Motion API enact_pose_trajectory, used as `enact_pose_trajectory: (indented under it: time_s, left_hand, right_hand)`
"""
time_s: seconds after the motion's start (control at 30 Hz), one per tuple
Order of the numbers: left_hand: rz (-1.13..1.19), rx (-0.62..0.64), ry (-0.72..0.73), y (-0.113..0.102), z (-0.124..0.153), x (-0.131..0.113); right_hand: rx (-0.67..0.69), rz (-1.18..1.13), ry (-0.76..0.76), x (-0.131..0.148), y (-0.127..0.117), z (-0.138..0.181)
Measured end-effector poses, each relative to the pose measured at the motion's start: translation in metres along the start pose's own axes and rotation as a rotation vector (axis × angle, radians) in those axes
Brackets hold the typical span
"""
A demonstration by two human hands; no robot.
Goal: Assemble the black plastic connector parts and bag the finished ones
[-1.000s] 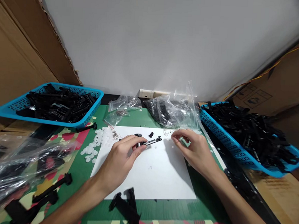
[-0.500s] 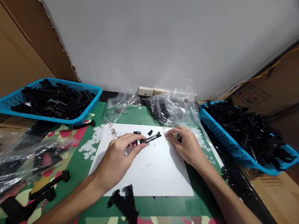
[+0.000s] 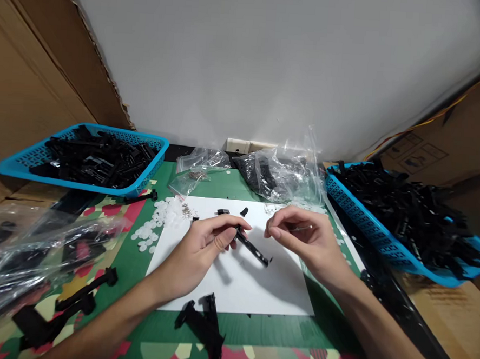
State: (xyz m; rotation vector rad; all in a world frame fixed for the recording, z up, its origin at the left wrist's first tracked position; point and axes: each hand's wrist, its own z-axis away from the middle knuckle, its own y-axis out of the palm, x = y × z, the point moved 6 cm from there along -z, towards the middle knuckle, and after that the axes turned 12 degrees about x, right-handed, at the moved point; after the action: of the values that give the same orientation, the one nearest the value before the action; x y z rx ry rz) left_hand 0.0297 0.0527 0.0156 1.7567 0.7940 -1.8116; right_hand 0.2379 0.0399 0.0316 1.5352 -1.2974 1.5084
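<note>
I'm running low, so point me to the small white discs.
In the head view the white discs lie left of centre, at the far left corner of the white sheet, just in front of the left blue basket and left of the left hand.

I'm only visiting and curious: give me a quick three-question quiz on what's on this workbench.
1. True or false: the left hand holds the thin black plastic strip over the white paper sheet.
2. The small white round discs mostly lie: A) on cardboard B) left of the sheet C) in a bag
3. How many blue plastic baskets hold black parts?
Key: 1 true; 2 B; 3 two.
</note>
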Motion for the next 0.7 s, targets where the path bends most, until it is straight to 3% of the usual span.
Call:
enact_pose_trajectory:
  time_s: [0.13,0.27,0.7]
  left_hand:
    - [0.164,0.11,0.006,0.011,-0.001,0.001]
    - [0.247,0.175,0.006,0.019,0.0,0.001]
    - [0.29,0.165,0.004,0.02,0.0,0.0]
  right_hand:
    - [0.076,-0.049,-0.097,0.011,0.022,0.0]
    - [0.065,-0.022,-0.106,0.013,0.03,0.001]
    - [-0.022,0.093,-0.161,0.015,0.033,0.007]
